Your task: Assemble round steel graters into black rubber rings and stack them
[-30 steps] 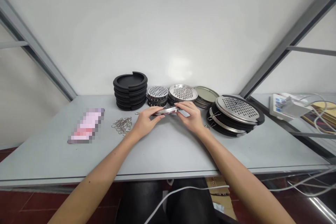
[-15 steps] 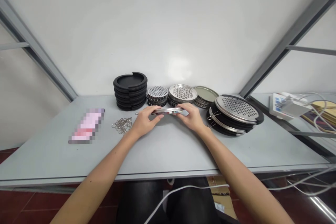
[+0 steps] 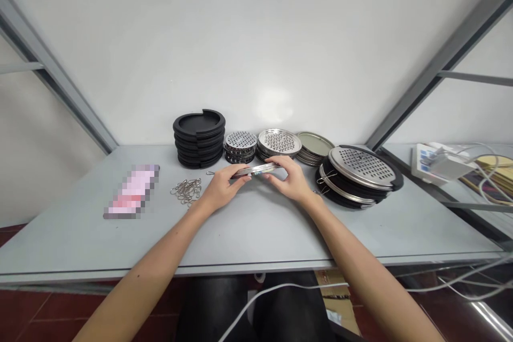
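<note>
A round metal disc [image 3: 258,169], seen nearly edge-on, is held between both hands above the table. My left hand [image 3: 221,187] pinches its left edge, thumb below and fingers on top. At the opposite edge my right hand [image 3: 292,179] grips it the same way. Just behind the disc stand a stack of small perforated metal discs [image 3: 241,140] and a stack of larger rimmed grater discs [image 3: 279,141]. Loose metal clips [image 3: 187,191] lie in a pile left of my left hand. The disc's underside is mostly hidden.
Black rings [image 3: 199,139] are stacked at back left, and greenish round lids [image 3: 316,145] at back right. Black-rimmed grater assemblies [image 3: 358,173] with wire clips stand right. A blurred phone-like object [image 3: 132,192] lies left. A power strip [image 3: 428,165] with cables is beyond the frame post.
The disc has tilted slightly, its right side now higher than its left. Both hands have kept hold of it and shifted only a little.
</note>
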{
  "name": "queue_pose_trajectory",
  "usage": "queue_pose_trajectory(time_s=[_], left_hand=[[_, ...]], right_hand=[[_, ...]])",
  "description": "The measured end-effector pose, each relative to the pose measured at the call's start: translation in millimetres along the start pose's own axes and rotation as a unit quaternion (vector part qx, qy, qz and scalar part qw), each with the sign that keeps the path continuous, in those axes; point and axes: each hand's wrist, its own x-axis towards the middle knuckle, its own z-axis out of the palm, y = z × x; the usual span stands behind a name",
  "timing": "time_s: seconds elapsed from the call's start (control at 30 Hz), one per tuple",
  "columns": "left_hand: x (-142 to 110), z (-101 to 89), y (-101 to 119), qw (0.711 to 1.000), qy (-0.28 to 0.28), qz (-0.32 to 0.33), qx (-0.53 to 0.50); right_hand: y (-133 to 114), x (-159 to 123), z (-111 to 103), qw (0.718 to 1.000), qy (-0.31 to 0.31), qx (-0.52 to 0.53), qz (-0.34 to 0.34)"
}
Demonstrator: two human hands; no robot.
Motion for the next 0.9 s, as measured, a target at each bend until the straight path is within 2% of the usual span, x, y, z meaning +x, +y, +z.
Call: queue_pose_trajectory(time_s=[0.13, 0.27, 0.33, 0.47, 0.57, 0.8, 0.9], left_hand=[[1.5, -1.7, -4.5, 0.999, 0.020, -0.027, -0.029], [2.2, -2.5, -8.3, 0.998, 0.026, -0.024, -0.042], [2.2, -3.1, -9.4, 0.998, 0.029, -0.023, -0.046], [2.8, -4.8, -9.9, 0.998, 0.041, -0.030, -0.038], [3.0, -5.5, -8.8, 0.998, 0.037, -0.049, -0.013], [1.1, -4.0, -9.1, 0.996, 0.017, -0.086, 0.010], [0.5, -5.0, -11.4, 0.995, 0.013, -0.099, 0.021]], right_hand=[[12.5, -1.3, 1.0, 0.998, -0.034, 0.010, 0.051], [22.0, -2.9, 4.0, 0.993, -0.061, 0.032, 0.092], [23.8, -3.3, 4.4, 0.996, -0.038, 0.033, 0.080], [21.3, -2.1, -0.7, 0.999, 0.048, 0.010, 0.017], [14.7, 0.2, -7.4, 0.997, 0.080, 0.004, 0.002], [-5.2, 1.1, -6.9, 0.992, 0.108, -0.026, -0.055], [-13.5, -0.9, -2.4, 0.995, 0.086, 0.003, -0.057]])
